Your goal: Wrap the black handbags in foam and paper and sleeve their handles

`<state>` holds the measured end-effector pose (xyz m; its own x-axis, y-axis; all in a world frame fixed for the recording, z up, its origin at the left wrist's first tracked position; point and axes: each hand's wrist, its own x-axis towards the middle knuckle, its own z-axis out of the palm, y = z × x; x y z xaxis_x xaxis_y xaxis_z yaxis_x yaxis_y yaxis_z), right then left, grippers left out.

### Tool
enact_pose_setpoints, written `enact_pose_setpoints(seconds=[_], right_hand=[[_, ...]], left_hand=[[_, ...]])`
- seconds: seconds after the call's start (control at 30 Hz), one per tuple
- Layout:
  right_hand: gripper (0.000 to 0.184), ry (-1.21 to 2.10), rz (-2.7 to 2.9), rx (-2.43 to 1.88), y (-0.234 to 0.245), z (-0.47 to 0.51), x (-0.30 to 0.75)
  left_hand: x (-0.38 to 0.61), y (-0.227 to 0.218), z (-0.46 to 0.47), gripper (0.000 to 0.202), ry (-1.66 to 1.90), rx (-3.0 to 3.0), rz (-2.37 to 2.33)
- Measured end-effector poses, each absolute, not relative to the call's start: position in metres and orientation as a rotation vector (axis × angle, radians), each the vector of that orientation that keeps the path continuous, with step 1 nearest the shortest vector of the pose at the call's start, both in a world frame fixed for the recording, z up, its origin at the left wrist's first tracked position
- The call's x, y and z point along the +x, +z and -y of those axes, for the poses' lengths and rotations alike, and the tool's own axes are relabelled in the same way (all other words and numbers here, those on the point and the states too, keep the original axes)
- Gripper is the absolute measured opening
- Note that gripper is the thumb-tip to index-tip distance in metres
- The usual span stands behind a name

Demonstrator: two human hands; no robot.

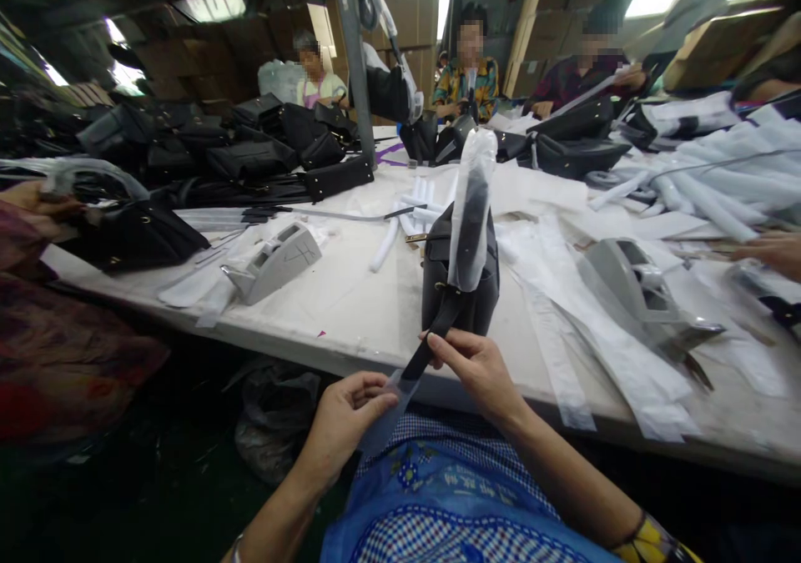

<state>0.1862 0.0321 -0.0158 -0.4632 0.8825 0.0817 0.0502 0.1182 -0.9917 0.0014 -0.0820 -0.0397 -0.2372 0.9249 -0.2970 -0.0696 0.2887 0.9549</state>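
A small black handbag (460,284) stands upright at the near edge of the white table (363,304). Its handle is wrapped in a white foam sleeve (471,204). A black strap (431,342) runs from the bag down toward me. My right hand (476,371) pinches this strap just below the bag. My left hand (344,421) is closed on a clear plastic strip (385,417) that covers the strap's lower end, over my blue checked apron.
Two grey tape dispensers (275,263) (638,288) sit left and right of the bag. White foam sheets and tubes (707,179) cover the right side. Black handbags (250,150) are piled at the far left. Other people sit around the table; a person's hand (773,250) is at right.
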Motion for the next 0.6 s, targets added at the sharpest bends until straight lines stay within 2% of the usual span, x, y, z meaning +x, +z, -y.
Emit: enact_pose_setpoints(seconds=[0.33,0.47,0.6], right_hand=[[0.046,1.149,1.776,-1.023,-0.019,-0.037,0.208],[0.041,1.157,1.696,-1.081,-0.02,-0.041,0.212],[0.033,1.023,1.712,-1.13,-0.015,-0.045,0.205]], left_hand=[[0.04,-0.031,0.028,0.033,1.34,0.714,-1.3],[0.051,-0.025,0.003,0.031,1.417,0.809,-1.253],[0.054,-0.02,-0.013,0.024,1.488,0.875,-1.269]])
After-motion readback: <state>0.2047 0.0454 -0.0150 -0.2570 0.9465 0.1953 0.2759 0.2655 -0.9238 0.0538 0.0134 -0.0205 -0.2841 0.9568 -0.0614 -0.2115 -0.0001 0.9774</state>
